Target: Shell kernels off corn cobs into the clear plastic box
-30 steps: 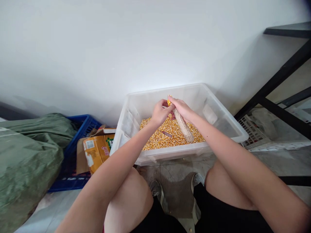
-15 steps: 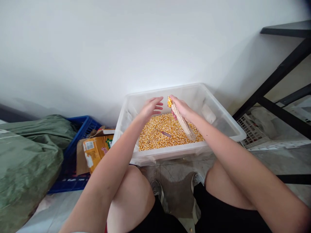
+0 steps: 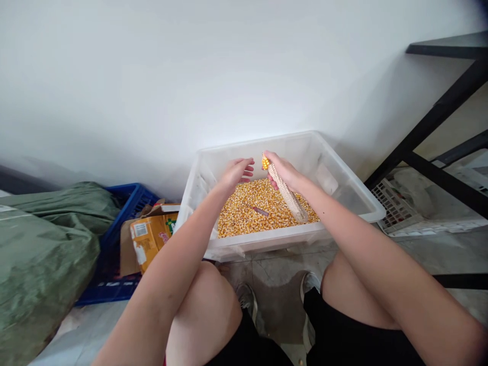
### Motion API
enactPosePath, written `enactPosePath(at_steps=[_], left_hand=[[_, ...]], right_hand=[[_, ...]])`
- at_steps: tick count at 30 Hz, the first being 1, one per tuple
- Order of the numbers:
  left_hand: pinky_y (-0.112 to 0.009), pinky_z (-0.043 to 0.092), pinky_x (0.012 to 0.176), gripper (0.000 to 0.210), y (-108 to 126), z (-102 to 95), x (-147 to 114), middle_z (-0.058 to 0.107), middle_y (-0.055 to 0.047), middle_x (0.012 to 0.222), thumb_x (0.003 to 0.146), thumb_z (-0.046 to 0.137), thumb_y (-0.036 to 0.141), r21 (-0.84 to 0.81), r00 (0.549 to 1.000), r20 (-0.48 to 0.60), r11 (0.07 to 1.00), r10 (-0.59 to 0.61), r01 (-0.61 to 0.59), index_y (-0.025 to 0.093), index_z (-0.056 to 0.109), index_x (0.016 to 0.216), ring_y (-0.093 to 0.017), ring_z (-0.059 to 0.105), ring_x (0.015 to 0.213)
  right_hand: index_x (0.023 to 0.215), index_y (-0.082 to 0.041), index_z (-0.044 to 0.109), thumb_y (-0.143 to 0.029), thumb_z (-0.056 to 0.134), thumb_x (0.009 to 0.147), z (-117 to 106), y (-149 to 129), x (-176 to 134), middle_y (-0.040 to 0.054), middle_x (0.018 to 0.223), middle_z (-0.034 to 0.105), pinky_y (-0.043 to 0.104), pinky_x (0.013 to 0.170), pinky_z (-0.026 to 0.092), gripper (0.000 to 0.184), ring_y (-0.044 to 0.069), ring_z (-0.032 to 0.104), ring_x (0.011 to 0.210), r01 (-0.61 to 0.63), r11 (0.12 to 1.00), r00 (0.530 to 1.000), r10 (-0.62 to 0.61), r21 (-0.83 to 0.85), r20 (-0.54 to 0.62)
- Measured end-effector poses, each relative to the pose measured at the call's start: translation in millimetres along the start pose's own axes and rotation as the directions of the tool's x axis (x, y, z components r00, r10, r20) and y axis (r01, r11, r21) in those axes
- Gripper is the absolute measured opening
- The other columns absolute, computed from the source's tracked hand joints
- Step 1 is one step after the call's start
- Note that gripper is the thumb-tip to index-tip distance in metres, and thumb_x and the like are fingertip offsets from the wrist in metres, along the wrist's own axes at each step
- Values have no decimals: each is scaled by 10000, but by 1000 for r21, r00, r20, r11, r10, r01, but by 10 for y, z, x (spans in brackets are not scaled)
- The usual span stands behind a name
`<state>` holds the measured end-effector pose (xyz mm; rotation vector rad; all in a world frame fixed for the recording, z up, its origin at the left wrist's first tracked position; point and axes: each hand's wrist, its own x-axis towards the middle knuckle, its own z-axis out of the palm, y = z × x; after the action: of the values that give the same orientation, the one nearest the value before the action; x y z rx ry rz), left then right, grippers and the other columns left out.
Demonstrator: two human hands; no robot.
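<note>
My right hand (image 3: 282,170) grips a corn cob (image 3: 286,191) near its upper end. Most of the cob is bare and pale; a patch of yellow kernels is left at the top, by my thumb. Its lower end slants down to the right over the loose corn kernels (image 3: 244,208). To the left of the cob, apart from it, my left hand (image 3: 237,172) hangs with its fingers stretched out and nothing in them. Both hands are above a translucent plastic tub (image 3: 263,235) that holds the kernels. A small dark reddish-brown strip (image 3: 261,211) lies on the kernels.
A white wall (image 3: 229,71) stands behind the tub. On the left are a blue crate (image 3: 131,203), a torn yellow carton (image 3: 148,241) and a green sack (image 3: 46,254). At right, a black metal frame (image 3: 427,117) stands over a white basket (image 3: 394,206).
My left hand has dropped very slightly and its fingers have drawn a little closer together. My right hand and the cob have barely moved.
</note>
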<state>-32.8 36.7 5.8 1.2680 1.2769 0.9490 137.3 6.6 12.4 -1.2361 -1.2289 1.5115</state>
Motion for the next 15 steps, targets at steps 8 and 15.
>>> enactPosePath(at_steps=[8,15], left_hand=[[-238,479,578,268,18,36,-22,620,-54,839,796,633,429,40,1000,-1,999,-5,5,173,671,866,-134,593,703],[-241,481,582,268,14,44,-32,635,-60,842,806,623,430,74,1000,6,997,-2,1,173,676,863,-136,599,704]], right_hand=[[761,-222,504,-599,369,902,-13,-1,5,1,516,494,257,381,380,424,133,427,395,-72,996,993,67,58,95],[764,-227,511,-676,411,874,-6,6,23,10,517,494,271,382,381,473,142,435,402,-55,998,998,55,34,12]])
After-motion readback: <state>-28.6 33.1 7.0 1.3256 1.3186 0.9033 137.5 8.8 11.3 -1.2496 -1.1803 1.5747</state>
